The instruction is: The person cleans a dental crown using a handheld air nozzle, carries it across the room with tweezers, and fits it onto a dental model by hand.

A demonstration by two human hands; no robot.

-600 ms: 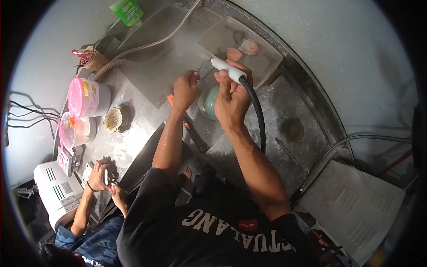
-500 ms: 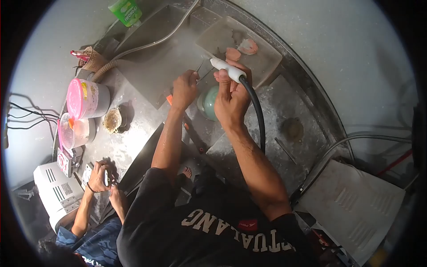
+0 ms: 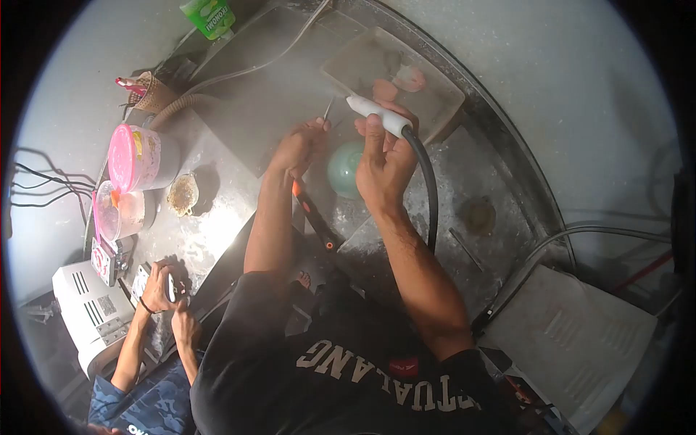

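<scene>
Gripping a white nozzle (image 3: pixel 380 116) in closed fingers, the right hand (image 3: pixel 384 170) angles it forward-left, just right of the slim tool (image 3: pixel 328 110) pinched in the left hand (image 3: pixel 293 150).

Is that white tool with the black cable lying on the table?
No, the right hand holds the white tool, with its black cable curving back beside the forearm.

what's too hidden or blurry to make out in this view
All in the head view:
Thin metal tool in the left hand: its far tip fades into haze.
White handpiece: partly covered by the right hand.
Pink pieces in the tray: material unclear through haze.
Green packet: cut off by the top edge.
Co-worker's item: small, partly behind fingers.
</scene>
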